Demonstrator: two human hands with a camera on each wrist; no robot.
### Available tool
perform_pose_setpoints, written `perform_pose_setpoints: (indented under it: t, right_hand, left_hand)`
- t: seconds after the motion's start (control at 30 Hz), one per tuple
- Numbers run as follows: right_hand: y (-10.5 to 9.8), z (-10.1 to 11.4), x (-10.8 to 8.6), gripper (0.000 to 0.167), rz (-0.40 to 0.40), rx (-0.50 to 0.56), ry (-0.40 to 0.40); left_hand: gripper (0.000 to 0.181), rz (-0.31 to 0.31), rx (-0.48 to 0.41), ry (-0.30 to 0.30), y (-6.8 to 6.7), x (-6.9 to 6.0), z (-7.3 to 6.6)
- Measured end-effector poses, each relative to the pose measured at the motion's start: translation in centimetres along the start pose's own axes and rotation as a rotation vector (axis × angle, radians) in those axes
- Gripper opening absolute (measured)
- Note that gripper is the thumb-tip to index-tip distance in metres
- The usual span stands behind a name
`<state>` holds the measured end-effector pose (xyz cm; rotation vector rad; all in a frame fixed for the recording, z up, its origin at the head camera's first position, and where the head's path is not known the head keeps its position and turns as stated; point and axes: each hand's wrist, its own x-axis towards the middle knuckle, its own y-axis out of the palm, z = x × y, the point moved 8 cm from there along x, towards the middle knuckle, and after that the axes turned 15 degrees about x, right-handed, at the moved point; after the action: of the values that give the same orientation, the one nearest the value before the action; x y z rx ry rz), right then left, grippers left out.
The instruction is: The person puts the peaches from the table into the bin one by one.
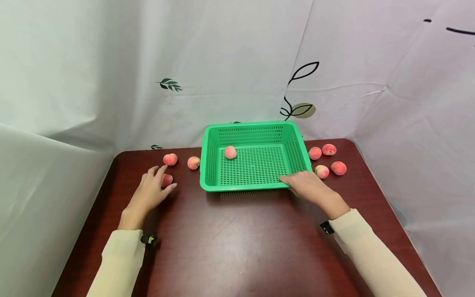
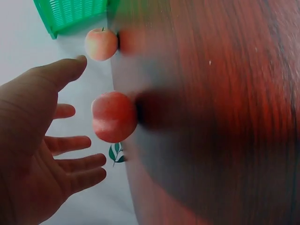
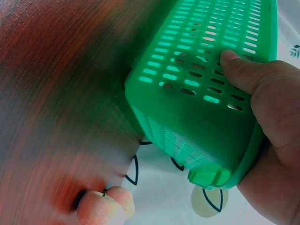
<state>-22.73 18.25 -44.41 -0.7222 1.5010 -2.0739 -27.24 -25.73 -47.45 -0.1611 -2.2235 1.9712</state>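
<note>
A green plastic basket (image 1: 245, 186) stands toward the back of the table with one peach (image 1: 230, 152) inside. My right hand (image 1: 309, 187) grips its near right corner; in the right wrist view the thumb (image 3: 236, 65) lies against the slotted outer wall. At the left, my left hand (image 1: 150, 192) is spread beside a peach (image 1: 167, 180), which it partly hides. The left wrist view shows a gap between those fingers (image 2: 82, 166) and the red peach (image 2: 114, 117). Two more peaches, one farther back (image 1: 170, 159) and one beside the basket (image 1: 193, 163), lie nearby.
Right of the basket lie several peaches (image 1: 338, 168), one (image 1: 321, 171) close to my right hand. The dark red wooden table (image 1: 237, 239) has rounded back corners. White curtains (image 1: 230, 62) with leaf prints hang behind it and at both sides.
</note>
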Motion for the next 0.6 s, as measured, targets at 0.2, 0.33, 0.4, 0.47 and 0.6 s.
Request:
perform_pose_setpoints:
  t: [0.2, 0.33, 0.4, 0.47, 0.6]
  right_hand:
    - [-0.2, 0.0, -0.1, 0.031, 0.002, -0.002, 0.007]
    - [-0.3, 0.1, -0.1, 0.03, 0.007, -0.003, 0.01]
    - [-0.3, 0.1, -0.1, 0.031, 0.005, -0.003, 0.01]
    - [-0.4, 0.2, -0.1, 0.031, 0.003, -0.003, 0.007]
    - [-0.3, 0.3, 0.0, 0.031, 0.0, -0.003, -0.006]
  left_hand:
    - [0.077, 0.049, -0.045, -0.045, 1.0, 0.5, 0.3]
    - [0.076, 0.062, -0.061, -0.04, 1.4, 0.8, 0.2]
    - [0.073, 0.062, -0.066, -0.032, 1.5, 0.9, 0.1]
    - [0.07, 0.058, -0.063, -0.023, 1.6, 1.0, 0.0]
    - [0.066, 0.053, -0.053, -0.016, 1.8, 0.9, -0.1]
